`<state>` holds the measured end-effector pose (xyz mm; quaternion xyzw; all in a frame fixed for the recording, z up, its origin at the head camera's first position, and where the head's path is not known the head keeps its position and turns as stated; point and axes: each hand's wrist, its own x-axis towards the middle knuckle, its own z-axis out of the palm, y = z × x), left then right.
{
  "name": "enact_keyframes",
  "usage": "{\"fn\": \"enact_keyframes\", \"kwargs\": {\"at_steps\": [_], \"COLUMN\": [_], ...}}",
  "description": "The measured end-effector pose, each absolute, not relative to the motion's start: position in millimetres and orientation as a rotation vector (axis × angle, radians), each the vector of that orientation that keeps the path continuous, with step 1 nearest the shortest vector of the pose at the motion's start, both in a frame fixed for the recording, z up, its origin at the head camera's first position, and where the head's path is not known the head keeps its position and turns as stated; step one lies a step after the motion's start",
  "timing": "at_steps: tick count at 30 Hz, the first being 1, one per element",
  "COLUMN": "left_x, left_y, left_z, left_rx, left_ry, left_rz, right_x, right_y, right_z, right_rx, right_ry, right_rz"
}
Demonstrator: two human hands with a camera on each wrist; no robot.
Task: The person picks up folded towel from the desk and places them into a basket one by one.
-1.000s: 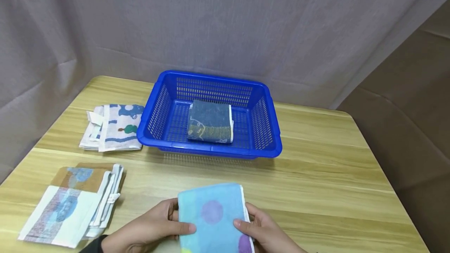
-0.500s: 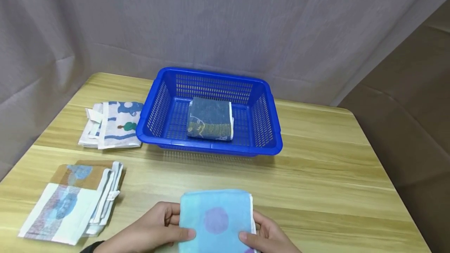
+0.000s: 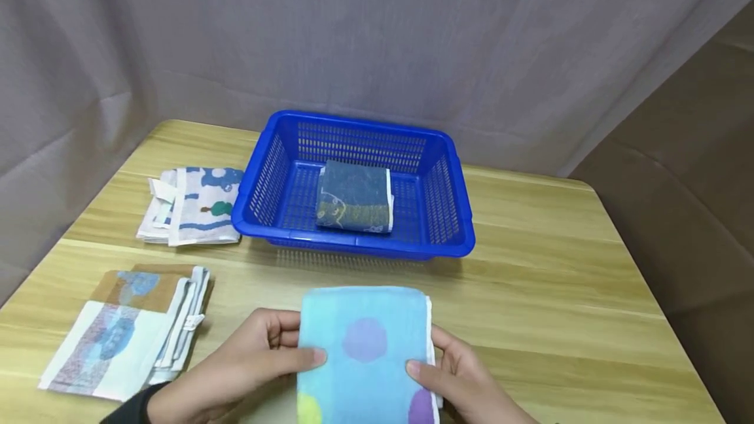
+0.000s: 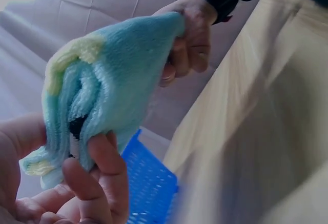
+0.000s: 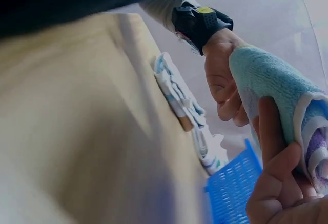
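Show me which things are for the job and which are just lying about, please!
In the job:
light blue towel, held by the left hand and right hand
perhaps the basket, as it holds a grey towel

Just lying about:
brown and white towel on the table
white patterned towel beside the basket

light-blue towel (image 3: 366, 375) with purple and yellow spots, blue basket (image 3: 353, 241)

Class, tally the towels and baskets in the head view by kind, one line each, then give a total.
Towels: 4 (spotted towel, dark towel, brown-white towel, white-blue towel)
Basket: 1
Total: 5
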<state>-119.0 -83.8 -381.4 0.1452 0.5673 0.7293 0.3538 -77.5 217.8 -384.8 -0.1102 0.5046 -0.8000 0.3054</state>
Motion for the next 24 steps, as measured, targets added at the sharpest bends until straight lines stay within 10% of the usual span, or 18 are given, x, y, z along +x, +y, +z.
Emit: {"fn": "enact_keyframes", "kwargs": {"at_steps": [24], "left_x": [-167.1], "left_y": [-80.8], "left_z": [-342.7], "left_rx": [0.385], "left_ry": [1.909], "left_rz": [1.789], "right_x": [-129.3], "right_y": [213.1], "right_z": [-346.2], "right_rx": [-0.273], "right_ry": [1.752], "right_rz": [-1.980]}}
